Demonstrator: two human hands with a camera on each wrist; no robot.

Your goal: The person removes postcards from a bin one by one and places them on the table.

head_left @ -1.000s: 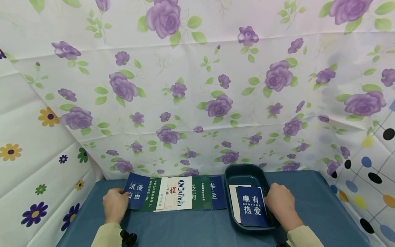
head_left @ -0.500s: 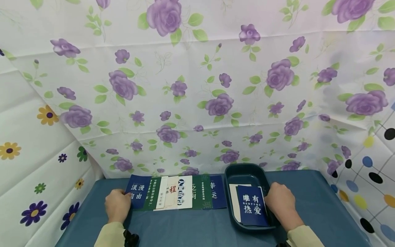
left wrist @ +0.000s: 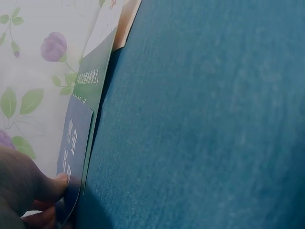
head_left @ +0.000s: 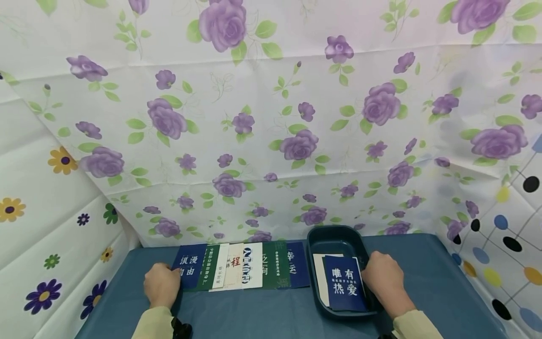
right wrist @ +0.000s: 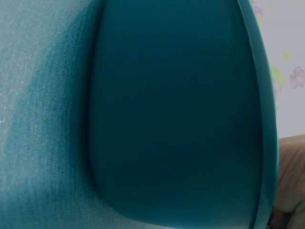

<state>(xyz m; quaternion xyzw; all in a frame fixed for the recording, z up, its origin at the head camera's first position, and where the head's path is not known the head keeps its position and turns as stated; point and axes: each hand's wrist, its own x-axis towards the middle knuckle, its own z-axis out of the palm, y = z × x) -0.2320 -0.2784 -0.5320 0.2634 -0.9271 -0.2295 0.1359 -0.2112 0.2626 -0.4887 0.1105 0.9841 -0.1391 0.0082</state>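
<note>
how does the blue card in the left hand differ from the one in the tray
The left card is pinched by the left hand; the tray card rests in the tray. The left card overlaps a green card; the tray card lies over a pale card. Both are dark blue with white characters.

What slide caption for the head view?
Left hand pinches the leftmost navy card in an overlapping card row; right hand grips the teal tray of cards.

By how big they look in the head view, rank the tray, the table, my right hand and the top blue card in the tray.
1. Table
2. Tray
3. Top blue card and right hand: too alike to rank.
</note>
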